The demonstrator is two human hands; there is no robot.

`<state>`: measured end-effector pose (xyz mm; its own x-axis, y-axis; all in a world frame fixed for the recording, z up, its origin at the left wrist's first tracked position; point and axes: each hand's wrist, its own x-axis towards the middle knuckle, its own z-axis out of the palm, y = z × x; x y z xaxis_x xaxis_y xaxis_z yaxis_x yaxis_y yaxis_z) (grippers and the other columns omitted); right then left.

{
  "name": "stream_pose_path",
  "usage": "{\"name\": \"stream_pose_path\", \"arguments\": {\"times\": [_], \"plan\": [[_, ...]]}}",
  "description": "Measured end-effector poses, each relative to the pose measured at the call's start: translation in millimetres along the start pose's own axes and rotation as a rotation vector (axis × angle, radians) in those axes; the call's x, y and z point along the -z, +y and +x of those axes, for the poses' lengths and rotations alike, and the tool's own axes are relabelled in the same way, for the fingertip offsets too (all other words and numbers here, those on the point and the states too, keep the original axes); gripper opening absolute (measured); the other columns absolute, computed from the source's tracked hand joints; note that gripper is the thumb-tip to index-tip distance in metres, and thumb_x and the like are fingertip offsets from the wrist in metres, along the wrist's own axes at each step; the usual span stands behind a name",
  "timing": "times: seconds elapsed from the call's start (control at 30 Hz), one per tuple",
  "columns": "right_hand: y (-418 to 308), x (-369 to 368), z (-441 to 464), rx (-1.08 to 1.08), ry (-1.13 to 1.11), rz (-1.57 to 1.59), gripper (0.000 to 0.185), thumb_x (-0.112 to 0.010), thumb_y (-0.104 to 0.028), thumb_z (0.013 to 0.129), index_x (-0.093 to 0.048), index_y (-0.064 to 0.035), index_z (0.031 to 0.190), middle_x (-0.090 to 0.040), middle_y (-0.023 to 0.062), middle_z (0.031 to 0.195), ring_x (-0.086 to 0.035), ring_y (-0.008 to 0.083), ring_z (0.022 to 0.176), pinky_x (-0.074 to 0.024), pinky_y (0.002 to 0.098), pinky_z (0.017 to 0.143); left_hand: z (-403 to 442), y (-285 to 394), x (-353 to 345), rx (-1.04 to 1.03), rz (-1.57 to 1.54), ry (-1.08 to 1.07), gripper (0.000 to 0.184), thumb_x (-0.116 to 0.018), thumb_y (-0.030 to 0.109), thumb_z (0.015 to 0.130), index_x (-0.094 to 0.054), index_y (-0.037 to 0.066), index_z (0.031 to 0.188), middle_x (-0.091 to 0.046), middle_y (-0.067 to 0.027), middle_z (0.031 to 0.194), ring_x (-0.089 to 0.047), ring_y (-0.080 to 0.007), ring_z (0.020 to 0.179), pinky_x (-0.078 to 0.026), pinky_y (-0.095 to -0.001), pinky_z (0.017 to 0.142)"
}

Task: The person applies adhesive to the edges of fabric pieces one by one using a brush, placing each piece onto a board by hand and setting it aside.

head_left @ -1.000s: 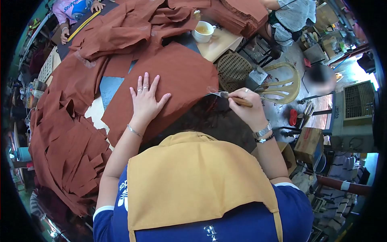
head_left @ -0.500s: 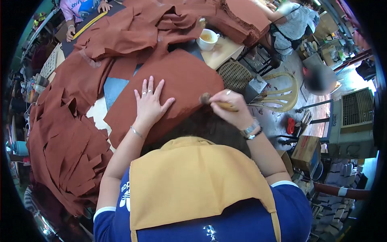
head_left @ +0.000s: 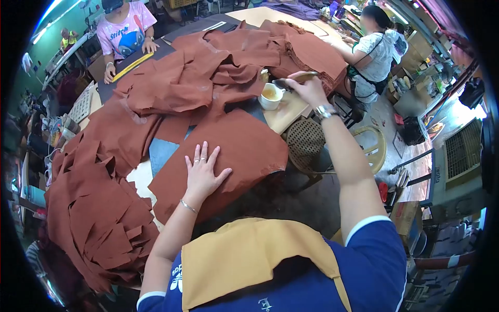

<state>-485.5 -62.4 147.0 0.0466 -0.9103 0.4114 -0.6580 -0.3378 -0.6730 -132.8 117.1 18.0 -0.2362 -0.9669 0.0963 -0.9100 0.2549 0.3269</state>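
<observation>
My left hand [head_left: 203, 176] lies flat with fingers spread on a large reddish-brown leather piece [head_left: 244, 138]. A whitish wet-looking patch shows along that piece's right edge. My right hand [head_left: 310, 91] is closed around a wooden-handled brush [head_left: 281, 82], held beside and just above a white cup [head_left: 270, 102]. Inside the cup is a yellowish substance. The cup stands on a pale board [head_left: 289, 114] at the table's right side.
Crumpled leather [head_left: 176, 78] and cut scraps [head_left: 104, 223] cover the left and far table. Across it, a person in a pink shirt [head_left: 126, 31] has hands by a yellow ruler [head_left: 132, 67]. Another person [head_left: 378, 52] is at far right. A woven stool [head_left: 306, 139] stands near the board.
My right hand has moved the brush from the leather's right edge up and away to the cup. My left hand stays flat on the leather. The view has tilted upward.
</observation>
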Motion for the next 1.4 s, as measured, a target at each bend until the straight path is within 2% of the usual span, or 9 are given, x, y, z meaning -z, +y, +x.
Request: {"name": "stream_pose_path", "arguments": {"times": [0.2,0.37,0.57,0.67,0.8,0.9,1.0,1.23,1.4], "plan": [[93.8,-77.0,35.5,-0.126,-0.099,-0.398,0.037,-0.078,-0.042,0.076,-0.078,-0.0078,0.089,-0.076,0.0152,0.089,-0.073,0.0305,0.090,-0.0558,0.0408,0.086,-2.7,-15.4,0.4,-0.052,-0.099,-0.016,0.085,-0.065,0.063,0.084,-0.042,0.018,0.153,-0.023,-0.0215,0.163,-0.016,-0.0415,0.152,-0.014,-0.0712,0.115],[47.8,-42.7,16.7,-0.113,0.067,0.052,0.027,-0.079,-0.031,0.082,-0.078,-0.0065,0.094,-0.077,0.0089,0.087,-0.074,0.0231,0.087,-0.0562,0.0296,0.081,-25.8,-33.3,26.2,-0.050,-0.001,-0.104,0.091,-0.066,0.070,0.080,-0.042,0.020,0.153,-0.021,-0.0208,0.164,-0.015,-0.0421,0.152,-0.013,-0.0715,0.115],[29.4,-18.9,-50.2,0.083,-0.044,-0.289,0.022,-0.077,-0.022,0.085,-0.076,-0.0043,0.099,-0.076,0.0112,0.099,-0.073,0.0213,0.090,-0.0554,0.0313,0.082,-17.5,-42.9,24.7,-0.122,-0.002,-0.081,0.093,-0.065,0.073,0.078,-0.044,0.020,0.152,-0.023,-0.0210,0.164,-0.018,-0.0431,0.151,-0.013,-0.0719,0.114],[4.6,-14.9,-95.9,-0.210,-0.152,0.076,0.024,-0.077,-0.023,0.088,-0.076,-0.0044,0.102,-0.077,0.0079,0.098,-0.072,0.0161,0.087,-0.0547,0.0300,0.081,-0.9,-47.0,20.1,-0.174,0.004,-0.075,0.094,-0.065,0.073,0.078,-0.042,0.021,0.153,-0.024,-0.0210,0.163,-0.019,-0.0431,0.151,-0.013,-0.0723,0.114],[-69.0,7.3,-165.8,-0.464,0.225,0.613,0.021,-0.077,-0.017,0.089,-0.073,-0.0017,0.103,-0.073,0.0031,0.098,-0.068,0.0108,0.088,-0.0556,0.0272,0.078,14.5,-48.4,14.9,-0.220,0.022,-0.085,0.093,-0.064,0.073,0.079,-0.043,0.021,0.153,-0.024,-0.0195,0.164,-0.018,-0.0403,0.152,-0.014,-0.0715,0.115],[-79.5,19.1,-218.7,-0.550,0.151,0.471,0.020,-0.076,-0.015,0.090,-0.072,-0.0017,0.104,-0.072,0.0029,0.102,-0.067,0.0112,0.088,-0.0559,0.0269,0.080,22.0,-45.9,15.3,-0.237,0.035,-0.097,0.092,-0.063,0.073,0.079,-0.043,0.022,0.153,-0.023,-0.0185,0.164,-0.018,-0.0397,0.152,-0.014,-0.0712,0.115],[-87.3,-1.7,-244.8,-0.281,0.007,-0.021,0.017,-0.077,-0.011,0.082,-0.074,-0.0046,0.098,-0.072,0.0067,0.093,-0.068,0.0155,0.081,-0.0543,0.0293,0.076,31.6,-44.6,12.1,-0.267,0.047,-0.098,0.092,-0.063,0.073,0.079,-0.043,0.022,0.153,-0.023,-0.0186,0.164,-0.018,-0.0396,0.152,-0.014,-0.0709,0.115],[-74.4,17.3,-242.2,-0.118,-0.134,-0.164,0.011,-0.073,-0.006,0.076,-0.071,-0.0014,0.087,-0.071,0.0116,0.085,-0.069,0.0227,0.079,-0.0539,0.0322,0.073,35.4,-40.4,4.9,-0.181,0.086,-0.062,0.095,-0.061,0.077,0.079,-0.040,0.022,0.154,-0.021,-0.0172,0.165,-0.016,-0.0398,0.153,-0.013,-0.0731,0.114],[-88.6,-19.3,-233.5,-0.099,-0.101,0.133,0.012,-0.074,-0.004,0.077,-0.072,-0.0017,0.088,-0.072,0.0106,0.088,-0.070,0.0197,0.080,-0.0544,0.0310,0.074,30.0,-34.3,7.6,-0.148,0.074,-0.076,0.099,-0.059,0.080,0.078,-0.040,0.020,0.154,-0.022,-0.0170,0.165,-0.016,-0.0393,0.153,-0.013,-0.0734,0.114]]}}
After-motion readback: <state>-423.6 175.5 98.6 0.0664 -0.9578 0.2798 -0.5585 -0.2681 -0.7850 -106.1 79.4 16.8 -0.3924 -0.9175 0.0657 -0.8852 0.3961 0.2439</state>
